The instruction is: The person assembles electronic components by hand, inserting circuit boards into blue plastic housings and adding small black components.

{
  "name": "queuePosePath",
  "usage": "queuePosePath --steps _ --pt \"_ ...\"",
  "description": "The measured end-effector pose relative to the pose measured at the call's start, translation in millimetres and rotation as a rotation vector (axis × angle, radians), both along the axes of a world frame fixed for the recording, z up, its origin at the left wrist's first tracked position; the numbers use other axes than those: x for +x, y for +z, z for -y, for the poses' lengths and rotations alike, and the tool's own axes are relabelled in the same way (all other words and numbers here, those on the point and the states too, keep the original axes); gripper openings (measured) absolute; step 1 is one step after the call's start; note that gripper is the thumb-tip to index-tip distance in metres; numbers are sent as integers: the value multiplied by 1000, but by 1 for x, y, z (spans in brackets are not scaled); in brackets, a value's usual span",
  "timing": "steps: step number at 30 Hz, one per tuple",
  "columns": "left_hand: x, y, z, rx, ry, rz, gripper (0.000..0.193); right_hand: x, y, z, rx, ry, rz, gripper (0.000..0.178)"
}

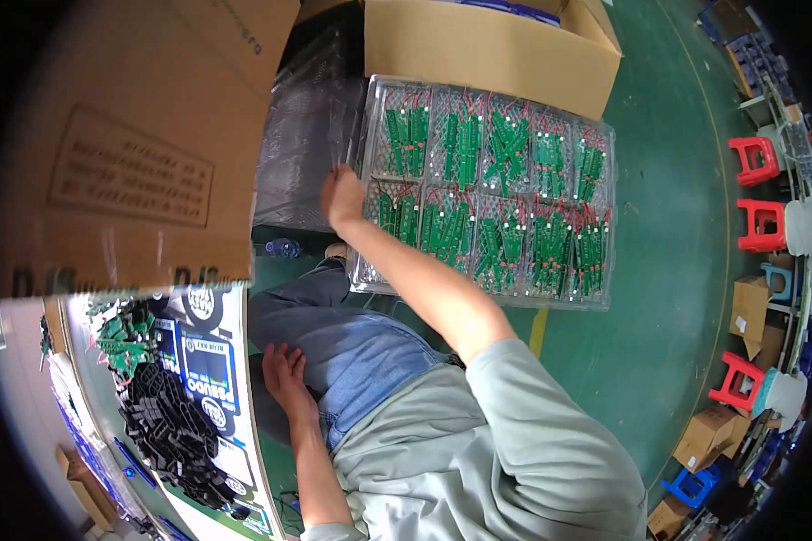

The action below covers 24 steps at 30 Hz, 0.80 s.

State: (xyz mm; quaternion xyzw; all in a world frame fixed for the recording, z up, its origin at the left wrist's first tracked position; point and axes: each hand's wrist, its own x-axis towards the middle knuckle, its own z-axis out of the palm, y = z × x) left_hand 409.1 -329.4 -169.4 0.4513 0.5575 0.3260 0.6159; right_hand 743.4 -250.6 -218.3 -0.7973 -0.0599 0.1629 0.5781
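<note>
My right hand (343,197) reaches across to the left edge of a clear plastic tray (612,194), with its fingers curled closed. Right beside those fingers is the edge of a dark, shiny plastic sheet or bag (298,153); whatever the fingers hold is hidden. Inside the tray's compartments lie several green circuit boards (467,149) with thin red wires. My left hand (289,383) hovers near my thigh, fingers apart and holding nothing, close to the edge of a worktable (257,397).
A large cardboard box (153,72) blocks the upper left. Another open carton (487,50) stands behind the tray. On the worktable are a heap of black plastic parts (167,433) and more green boards (126,338). Red stools (762,224) line the right side of the green floor.
</note>
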Motion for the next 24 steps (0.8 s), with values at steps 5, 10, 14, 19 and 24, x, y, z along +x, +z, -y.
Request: queuePosePath --steps 5,10,14,19,24 --pt "19 2 -4 -6 35 -80 44 -10 -33 -44 -36 -25 -71 16" --pt "42 10 -9 -14 31 -145 40 2 -73 -99 -30 -58 -114 14" --pt "63 11 -13 -35 24 -170 38 13 -128 -124 -138 -120 -163 14" --pt "61 18 -19 -51 61 -197 38 -16 -163 -135 -221 -170 -381 20" --pt "65 19 -23 -73 59 -219 40 -38 -192 -143 -388 -168 -527 24"
